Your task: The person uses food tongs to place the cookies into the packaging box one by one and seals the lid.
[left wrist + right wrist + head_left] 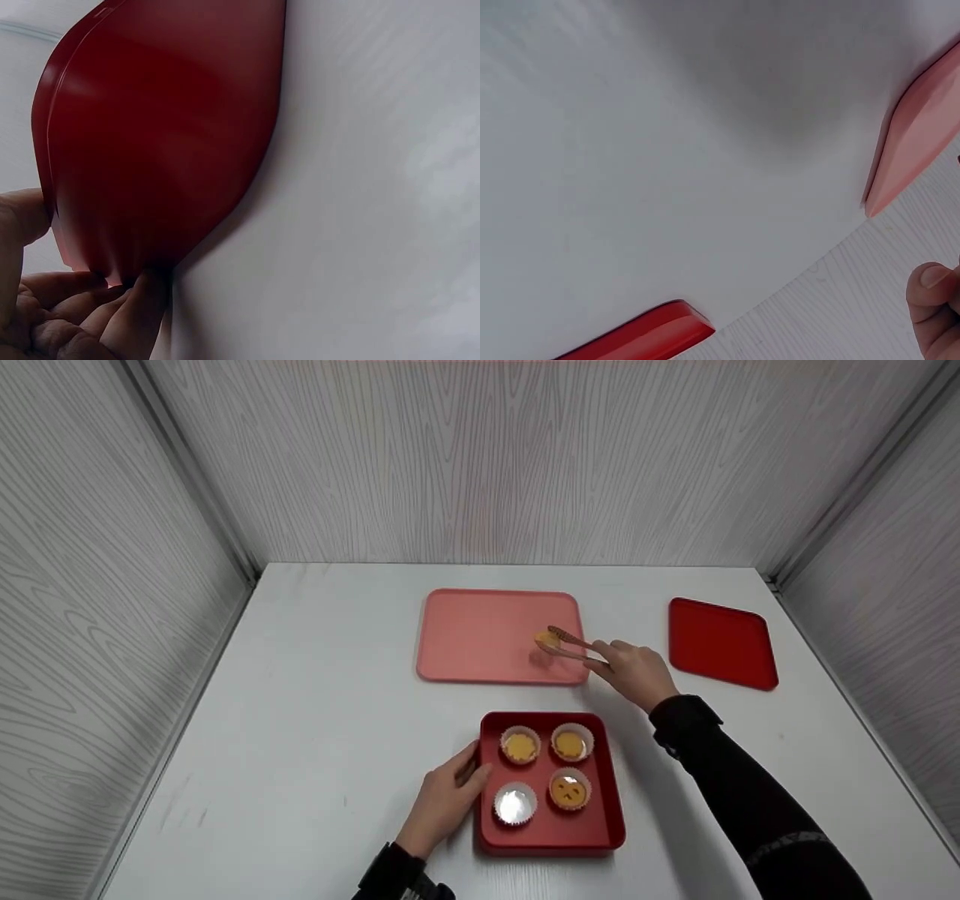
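Observation:
In the head view my right hand (637,673) grips a pair of tongs (574,651). Between the tong tips is a small yellow cookie (547,640), above the right part of the pink tray (480,637), with a shadow under it. My left hand (442,802) holds the left wall of a deep red box (611,810), thumb at the rim and fingers against the outside. Three white paper cups in the box hold yellowish cookies (568,791); the front-left paper cup (515,804) has none. The right wrist view catches only some fingers (936,300), not the tongs.
A flat red tray or lid (724,643) lies at the back right of the white table (300,720). Grey wood-grain panels (480,465) stand at the back and on both sides. The pink tray is behind the box, with a strip of table between them.

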The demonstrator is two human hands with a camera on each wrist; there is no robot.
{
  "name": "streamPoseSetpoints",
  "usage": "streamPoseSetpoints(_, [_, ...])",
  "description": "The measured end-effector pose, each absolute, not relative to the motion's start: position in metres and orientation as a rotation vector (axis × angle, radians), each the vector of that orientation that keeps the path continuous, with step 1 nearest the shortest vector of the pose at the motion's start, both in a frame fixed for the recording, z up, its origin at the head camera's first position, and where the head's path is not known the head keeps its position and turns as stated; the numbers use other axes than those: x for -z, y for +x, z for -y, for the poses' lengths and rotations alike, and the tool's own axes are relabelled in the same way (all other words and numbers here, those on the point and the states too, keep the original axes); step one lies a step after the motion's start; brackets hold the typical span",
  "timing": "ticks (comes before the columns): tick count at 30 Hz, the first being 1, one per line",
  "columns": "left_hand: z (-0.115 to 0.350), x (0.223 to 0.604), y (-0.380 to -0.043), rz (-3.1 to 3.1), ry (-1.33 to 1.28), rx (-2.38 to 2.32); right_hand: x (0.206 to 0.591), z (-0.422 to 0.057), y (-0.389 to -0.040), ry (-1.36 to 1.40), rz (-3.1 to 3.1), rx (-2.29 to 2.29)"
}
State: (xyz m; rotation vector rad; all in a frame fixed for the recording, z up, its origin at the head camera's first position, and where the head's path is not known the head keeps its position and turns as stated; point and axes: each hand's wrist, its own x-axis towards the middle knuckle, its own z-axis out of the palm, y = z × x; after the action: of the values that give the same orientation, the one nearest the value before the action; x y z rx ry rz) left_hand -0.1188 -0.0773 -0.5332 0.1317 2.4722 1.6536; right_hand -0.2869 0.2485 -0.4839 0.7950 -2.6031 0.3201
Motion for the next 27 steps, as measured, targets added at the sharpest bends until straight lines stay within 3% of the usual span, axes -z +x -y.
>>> streamPoseSetpoints(27, [0.077,0.533,-0.118,-2.460,0.117,-1.667,0.459,-0.270,-0.211,1.059,2.295,-0.462])
